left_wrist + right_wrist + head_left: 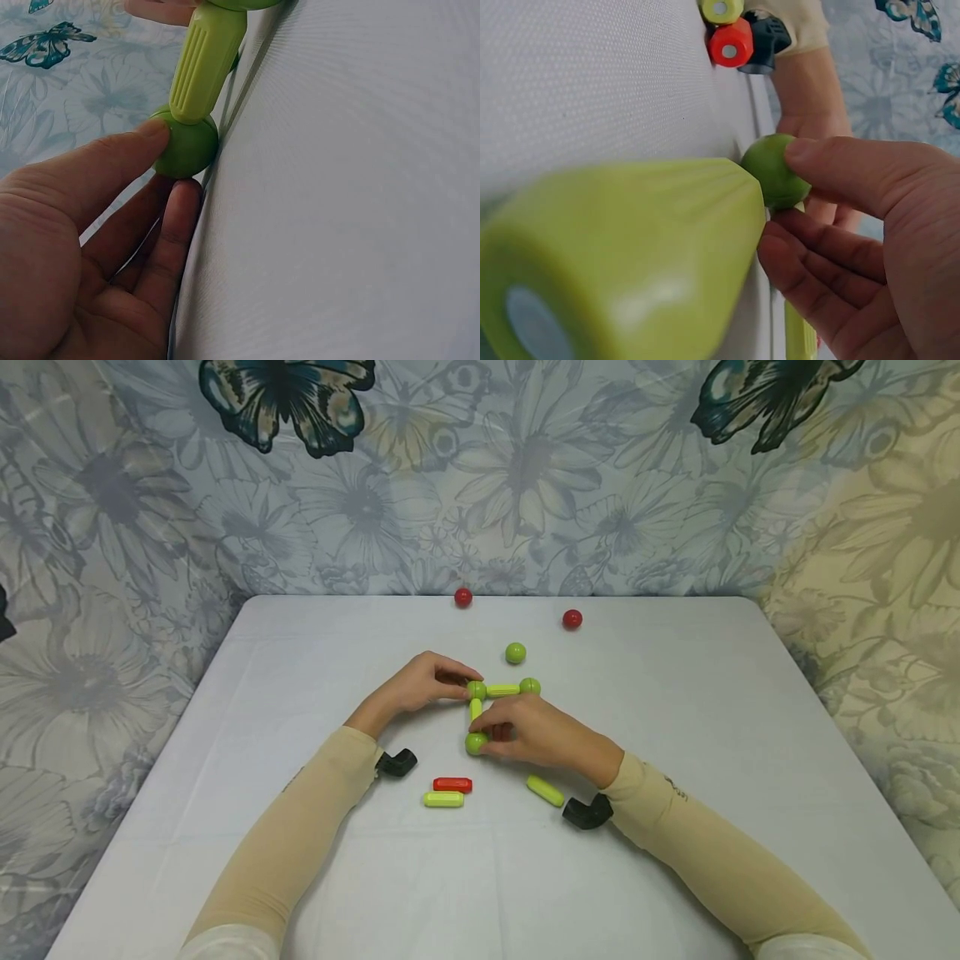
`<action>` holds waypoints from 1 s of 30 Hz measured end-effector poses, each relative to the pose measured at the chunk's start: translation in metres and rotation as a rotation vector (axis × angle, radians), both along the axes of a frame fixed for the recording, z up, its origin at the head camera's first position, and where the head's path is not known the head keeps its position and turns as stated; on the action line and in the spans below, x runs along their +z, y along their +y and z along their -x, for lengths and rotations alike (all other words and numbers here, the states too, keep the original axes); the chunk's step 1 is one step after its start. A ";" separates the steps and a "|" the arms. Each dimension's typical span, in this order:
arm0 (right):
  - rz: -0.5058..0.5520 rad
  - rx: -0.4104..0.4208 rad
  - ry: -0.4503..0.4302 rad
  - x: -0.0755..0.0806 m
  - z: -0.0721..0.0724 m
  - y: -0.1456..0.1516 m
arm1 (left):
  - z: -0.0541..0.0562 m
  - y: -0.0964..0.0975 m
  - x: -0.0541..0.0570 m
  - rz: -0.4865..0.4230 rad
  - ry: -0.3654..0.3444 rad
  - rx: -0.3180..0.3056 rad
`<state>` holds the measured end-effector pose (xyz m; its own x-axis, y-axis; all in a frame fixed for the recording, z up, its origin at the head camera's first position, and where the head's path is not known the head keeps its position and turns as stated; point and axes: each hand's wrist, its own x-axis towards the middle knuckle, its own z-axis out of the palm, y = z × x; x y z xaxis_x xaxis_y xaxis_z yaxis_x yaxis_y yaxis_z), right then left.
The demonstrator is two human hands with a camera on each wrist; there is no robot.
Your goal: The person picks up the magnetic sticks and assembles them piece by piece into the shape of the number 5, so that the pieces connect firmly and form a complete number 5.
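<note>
On the white table lies an L-shaped piece made of yellow-green rods and green balls. My left hand (pixel 423 683) pinches the green corner ball (pixel 191 150) between thumb and fingers. From that ball one rod (pixel 502 691) runs right to another green ball (pixel 530 686). A second rod (pixel 476 708) runs toward the near side, partly covered by my right hand (pixel 543 732). That hand pinches the near green ball (pixel 772 174) with its thumb and fingertips. In the right wrist view, a loose yellow-green rod (pixel 652 247) with a grey disc in its end fills the foreground.
Beyond the hands sit a loose green ball (pixel 515 652) and two red balls, one (pixel 572 619) at right and one (pixel 463 597) by the far edge. A red rod (pixel 452 785) and a yellow-green rod (pixel 443 799) lie side by side nearer. Black wrist cameras (pixel 588 812) hang beside the sleeves.
</note>
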<state>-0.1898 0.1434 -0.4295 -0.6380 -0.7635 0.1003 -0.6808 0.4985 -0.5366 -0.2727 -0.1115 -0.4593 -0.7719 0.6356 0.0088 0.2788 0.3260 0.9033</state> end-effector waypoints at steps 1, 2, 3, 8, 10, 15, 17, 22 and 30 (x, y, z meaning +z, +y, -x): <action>-0.002 0.000 0.001 0.000 0.000 0.000 | 0.000 0.000 0.000 -0.003 -0.001 0.000; -0.003 0.000 -0.001 0.001 0.000 0.000 | 0.000 0.000 0.000 -0.005 0.000 0.000; -0.003 0.000 -0.004 0.001 0.000 0.001 | 0.000 0.001 0.000 -0.005 0.000 0.000; 0.002 0.005 -0.026 0.003 0.000 0.002 | -0.001 0.001 0.001 -0.001 0.007 -0.004; 0.009 0.000 -0.042 0.006 0.000 0.004 | -0.001 0.001 0.003 0.000 0.003 -0.004; 0.048 -0.066 -0.042 0.027 0.003 0.014 | -0.007 -0.002 0.014 0.013 0.017 0.015; 0.071 -0.100 -0.025 0.037 0.003 0.021 | -0.012 -0.005 0.021 0.031 0.043 0.033; 0.091 -0.198 0.024 0.056 -0.005 0.044 | -0.031 -0.011 0.036 0.049 0.093 0.049; 0.096 -0.243 0.088 0.056 -0.030 0.073 | -0.065 -0.007 0.041 0.034 0.082 -0.014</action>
<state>-0.1598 0.2166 -0.3739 -0.7868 -0.5735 0.2280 -0.5938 0.6026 -0.5332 -0.2078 -0.1181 -0.4184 -0.7607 0.6471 0.0503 0.3562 0.3515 0.8658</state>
